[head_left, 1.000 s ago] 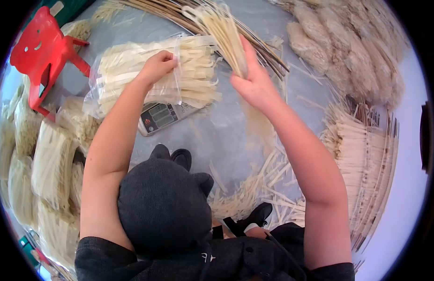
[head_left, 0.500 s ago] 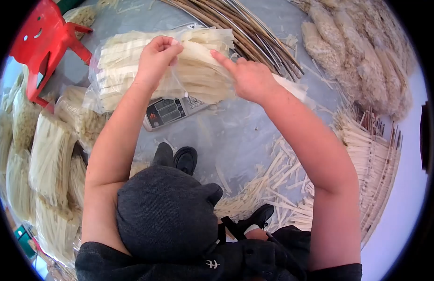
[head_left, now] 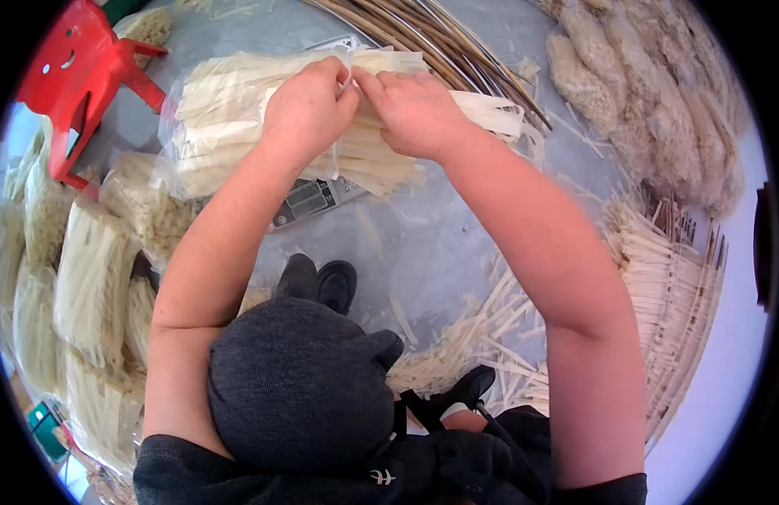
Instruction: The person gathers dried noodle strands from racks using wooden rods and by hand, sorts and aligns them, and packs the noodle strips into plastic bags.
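Observation:
Pale, flat dried strips [head_left: 221, 101] fill a clear plastic bag [head_left: 172, 139], which lies over a digital scale [head_left: 310, 200]. My left hand [head_left: 312, 109] is closed at the bag's rim, its thumb and fingers pinching the plastic. Close against it, my right hand [head_left: 413, 114] is bent over the same rim, fingertips meeting the left ones; its grip is partly hidden. A few whiter strips [head_left: 495, 111] run out from beneath the right hand and curl at their far end. The scale shows only in part below the bag.
Long thin rods [head_left: 457, 50] lie behind the bag. A red chair [head_left: 95, 80] stands at the left, above bagged strips [head_left: 91, 286]. Bulky plastic-wrapped bundles [head_left: 633, 101] are piled at the right. Loose strips [head_left: 465, 337] cover the floor near a person's cap [head_left: 301, 379].
My right hand has moved left to meet my left hand, its pointing index finger now bent in. My left hand has shifted slightly right. The whiter strips now stick out further right.

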### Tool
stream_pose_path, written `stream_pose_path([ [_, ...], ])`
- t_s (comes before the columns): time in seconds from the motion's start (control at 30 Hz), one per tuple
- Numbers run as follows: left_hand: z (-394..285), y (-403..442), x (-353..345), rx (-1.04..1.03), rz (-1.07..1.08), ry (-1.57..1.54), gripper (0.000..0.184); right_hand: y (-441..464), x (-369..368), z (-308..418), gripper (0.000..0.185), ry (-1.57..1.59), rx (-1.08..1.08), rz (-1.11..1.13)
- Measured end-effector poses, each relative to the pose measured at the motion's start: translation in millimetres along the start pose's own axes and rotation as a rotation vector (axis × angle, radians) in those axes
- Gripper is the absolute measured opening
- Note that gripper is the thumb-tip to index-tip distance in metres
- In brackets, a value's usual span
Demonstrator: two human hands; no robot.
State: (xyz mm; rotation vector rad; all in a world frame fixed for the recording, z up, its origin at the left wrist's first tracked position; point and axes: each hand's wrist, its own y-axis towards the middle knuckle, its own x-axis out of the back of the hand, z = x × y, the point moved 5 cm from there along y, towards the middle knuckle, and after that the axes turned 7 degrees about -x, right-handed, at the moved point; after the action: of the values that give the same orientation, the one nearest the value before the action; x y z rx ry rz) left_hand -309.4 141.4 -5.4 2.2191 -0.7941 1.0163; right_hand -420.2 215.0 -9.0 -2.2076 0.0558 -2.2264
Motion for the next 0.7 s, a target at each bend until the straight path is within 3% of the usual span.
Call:
stream_pose_path([
  [0.07, 7.3, -0.5, -5.2, 0.0, 0.009, 0.0, 0.022, -2.7, -3.6, -3.8, 0.073, 0.013, -0.009, -0.022],
  [0.13, 11.6, -1.7, -10.0, 0.019, 0.038, 0.024, 0.023, -21.7, 17.3, -17.9, 0.072, 0.063, 0.061, -0.273],
  [0.2, 13.2, -1.5, -9.8, 0.02, 0.036, 0.007, 0.023, -49.9, 42.5, -47.8, 0.069, 0.108, -0.132, -0.368],
  [0.27, 13.5, -1.8, -7.9, 0.021, 0.033, -0.006, 0.023, -85.0, 20.6, -107.8, 0.062, 0.311, -0.498, -0.592],
  [0.3, 12.0, -0.4, -8.3, 0.032, 0.065, 0.005, 0.023, -92.0, -0.8, -112.6, 0.062, 0.311, -0.497, -0.594],
  [0.37, 4.4, 0.7, -10.7, 0.034, 0.101, 0.021, 0.022, -109.4, -67.0, -131.6, 0.051, 1.612, -0.857, -0.435],
  [0.4, 0.1, 0.5, -10.3, 0.034, 0.09, -0.015, 0.023, -104.0, -62.7, -122.4, 0.051, 1.622, -0.852, -0.436],
  [0.47, 0.4, -0.7, -8.6, 0.052, 0.075, -0.038, 0.023, -89.5, -57.5, -90.7, 0.048, 1.508, -1.217, -0.41],
  [0.5, 0.2, 0.9, -7.3, 0.02, 0.032, -0.054, 0.024, -75.1, -57.4, -80.9, 0.048, 1.518, -1.214, -0.398],
  [0.57, -4.0, 2.9, -5.5, -0.017, -0.005, -0.068, 0.024, -31.0, -39.6, -68.8, 0.068, 1.438, -0.735, -0.567],
  [0.63, -8.9, 6.7, -3.7, 0.012, 0.032, -0.057, 0.024, -6.9, -40.2, -47.6, 0.07, 0.976, -0.755, -0.507],
  [0.7, -13.0, 6.2, -5.2, 0.015, 0.079, -0.033, 0.024, -9.6, -55.2, -39.2, 0.07, 1.08, -0.781, -0.412],
])
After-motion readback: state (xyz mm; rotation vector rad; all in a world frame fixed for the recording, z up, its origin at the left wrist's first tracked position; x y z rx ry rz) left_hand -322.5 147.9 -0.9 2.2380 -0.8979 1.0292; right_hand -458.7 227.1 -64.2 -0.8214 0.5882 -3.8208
